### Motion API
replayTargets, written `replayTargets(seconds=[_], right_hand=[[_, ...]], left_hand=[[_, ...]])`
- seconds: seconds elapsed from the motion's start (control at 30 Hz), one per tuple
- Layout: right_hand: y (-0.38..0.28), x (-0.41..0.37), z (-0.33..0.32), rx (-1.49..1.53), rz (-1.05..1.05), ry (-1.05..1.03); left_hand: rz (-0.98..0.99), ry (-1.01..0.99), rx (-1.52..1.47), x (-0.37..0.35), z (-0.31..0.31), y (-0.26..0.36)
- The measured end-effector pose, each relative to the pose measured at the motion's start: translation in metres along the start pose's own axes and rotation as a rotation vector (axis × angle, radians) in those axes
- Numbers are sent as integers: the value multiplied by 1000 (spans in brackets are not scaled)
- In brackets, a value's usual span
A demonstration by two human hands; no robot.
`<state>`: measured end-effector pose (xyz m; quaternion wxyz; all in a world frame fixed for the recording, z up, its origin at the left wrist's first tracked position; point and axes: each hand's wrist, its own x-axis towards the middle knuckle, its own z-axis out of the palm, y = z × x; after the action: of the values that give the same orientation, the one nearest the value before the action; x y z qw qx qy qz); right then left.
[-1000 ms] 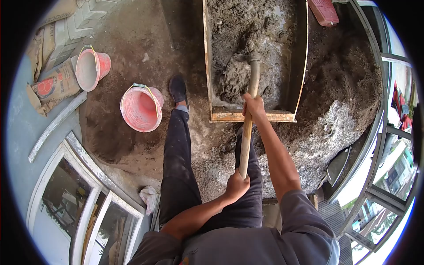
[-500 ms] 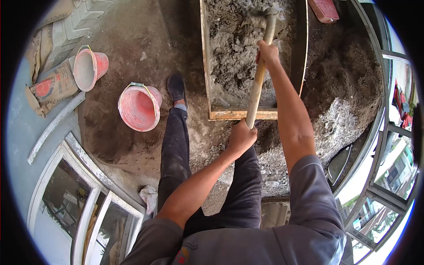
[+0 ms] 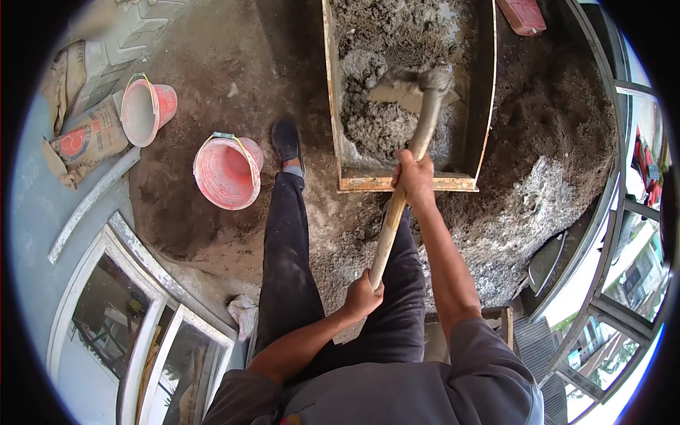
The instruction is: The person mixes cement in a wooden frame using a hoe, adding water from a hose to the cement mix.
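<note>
Both my hands grip the wooden handle of a hoe (image 3: 386, 244). My left hand (image 3: 363, 296) is closed round the lower end of the handle, over my thighs. Farther up, my right hand (image 3: 415, 177) wraps the handle near the trough's front edge. The hoe's broad blade, coated in grey mix, is over the wet mortar (image 3: 386, 131) inside a wooden mixing trough (image 3: 443, 183). Some mortar is heaped just in front of the blade, on my side. How deep the blade's edge sits is blurred.
Two pink buckets stand left, one (image 3: 228, 173) near my foot, another (image 3: 147, 112) by a cement bag (image 3: 88, 142). Loose sand and gravel (image 3: 545, 205) lie right of the trough. A red block (image 3: 523, 15) sits at the back right; a white-framed window (image 3: 106, 283) is at lower left.
The hoe has come back toward me, its blade moving from the trough's far part to the nearer half. Both hands have moved down with it, and mortar is gathered closer.
</note>
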<state>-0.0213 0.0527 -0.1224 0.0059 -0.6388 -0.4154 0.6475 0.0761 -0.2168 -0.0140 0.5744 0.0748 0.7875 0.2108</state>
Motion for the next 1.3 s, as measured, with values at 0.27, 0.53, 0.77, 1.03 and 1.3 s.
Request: replayTargets(seconds=[0.27, 0.53, 0.77, 1.03, 1.3], right_hand=[[-161, 134, 17, 146, -362, -46], [-67, 178, 76, -168, -43, -96], [-6, 118, 65, -348, 42, -196], [-1, 14, -1, -71, -6, 53], [-186, 100, 33, 140, -432, 1]], left_hand=[[275, 197, 28, 159, -65, 120], [59, 188, -207, 138, -49, 92], [-139, 148, -305, 61, -16, 73], [-11, -19, -79, 4, 1, 10], [338, 196, 46, 176, -88, 105]])
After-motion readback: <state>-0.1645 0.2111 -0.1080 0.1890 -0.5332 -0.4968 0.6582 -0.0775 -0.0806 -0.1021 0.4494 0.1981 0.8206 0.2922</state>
